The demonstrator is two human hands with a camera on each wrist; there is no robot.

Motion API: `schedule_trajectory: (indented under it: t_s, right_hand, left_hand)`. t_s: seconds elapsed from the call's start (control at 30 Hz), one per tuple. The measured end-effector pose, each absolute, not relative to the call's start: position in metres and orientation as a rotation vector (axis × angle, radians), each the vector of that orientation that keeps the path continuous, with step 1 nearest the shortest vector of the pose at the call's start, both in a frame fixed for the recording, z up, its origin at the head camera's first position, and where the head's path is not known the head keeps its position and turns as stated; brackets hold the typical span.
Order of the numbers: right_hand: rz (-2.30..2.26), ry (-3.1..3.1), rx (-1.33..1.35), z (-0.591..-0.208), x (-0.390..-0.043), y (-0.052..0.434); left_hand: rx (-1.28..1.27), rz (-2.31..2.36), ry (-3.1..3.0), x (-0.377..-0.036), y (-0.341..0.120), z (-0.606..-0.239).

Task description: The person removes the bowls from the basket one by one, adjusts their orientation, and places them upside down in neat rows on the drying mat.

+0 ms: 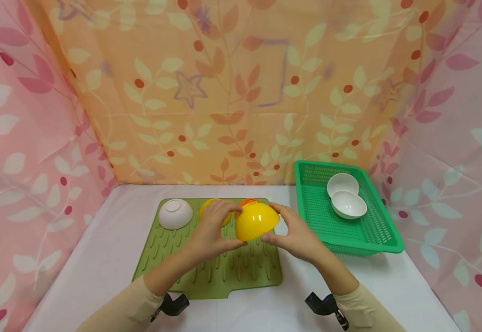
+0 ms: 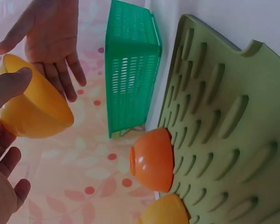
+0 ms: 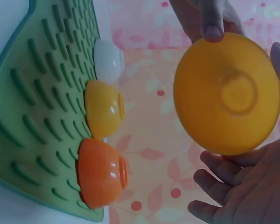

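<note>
Above the near half of the ribbed green silicone mat [image 1: 208, 272], the left hand [image 1: 209, 235] is gripping a glossy yellow plastic bowl [image 1: 256, 221] held on its side off the mat, thumb on its rim, while the right hand [image 1: 296, 235] is lying beside it with relaxed, spread fingers. Farther back, a smaller yellow bowl [image 3: 104, 113], an orange bowl [image 3: 100, 171] and a white bowl [image 1: 175, 213] are sitting inverted on the mat. To the right, two round white bowls [image 1: 346, 196] are resting inside a perforated green plastic basket [image 1: 369, 242].
</note>
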State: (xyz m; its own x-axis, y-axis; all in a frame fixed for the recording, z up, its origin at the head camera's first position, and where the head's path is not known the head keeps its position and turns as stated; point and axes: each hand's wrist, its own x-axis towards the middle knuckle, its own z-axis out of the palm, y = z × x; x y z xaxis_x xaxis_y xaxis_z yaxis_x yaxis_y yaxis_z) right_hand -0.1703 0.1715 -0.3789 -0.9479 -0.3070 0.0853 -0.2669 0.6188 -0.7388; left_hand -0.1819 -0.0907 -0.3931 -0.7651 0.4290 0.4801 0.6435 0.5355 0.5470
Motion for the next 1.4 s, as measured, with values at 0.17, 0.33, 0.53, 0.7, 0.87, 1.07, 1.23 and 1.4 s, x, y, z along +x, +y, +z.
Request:
schedule_trajectory:
  t_s: [0.17, 0.33, 0.53, 0.7, 0.87, 1.07, 1.23, 1.4]
  right_hand:
    - [-1.33, 2.726, -0.489, -0.385, -0.171, 0.165]
    - [-1.502, 2.678, -0.519, -0.393, -0.171, 0.159]
    - [-1.766, 2.562, -0.617, -0.405, -0.168, 0.15]
    - [-1.916, 2.331, -0.685, -0.415, -0.166, 0.137]
    - [-1.756, 2.437, -0.705, -0.417, -0.167, 0.114]
    - [-1.367, 2.663, -0.778, -0.422, -0.173, 0.071]
    - [-1.2, 2.676, -0.821, -0.442, -0.182, 0.025]
    - [-1.049, 2.731, -0.818, -0.471, -0.191, -0.02]
  left_hand:
    - [-1.003, -0.895, -2.414, -0.18, -0.099, -0.39]
    - [-0.969, -0.957, -2.463, -0.176, -0.106, -0.391]
    - [-0.76, -1.458, -2.695, -0.174, -0.115, -0.396]
    - [-0.694, -1.624, -2.759, -0.172, -0.128, -0.398]
    - [-0.659, -1.543, -2.749, -0.164, -0.151, -0.4]
    - [-0.601, -1.329, -2.788, -0.155, -0.197, -0.412]
    - [-0.514, -1.146, -2.891, -0.155, -0.241, -0.43]
    - [-0.458, -1.072, -2.99, -0.158, -0.278, -0.454]
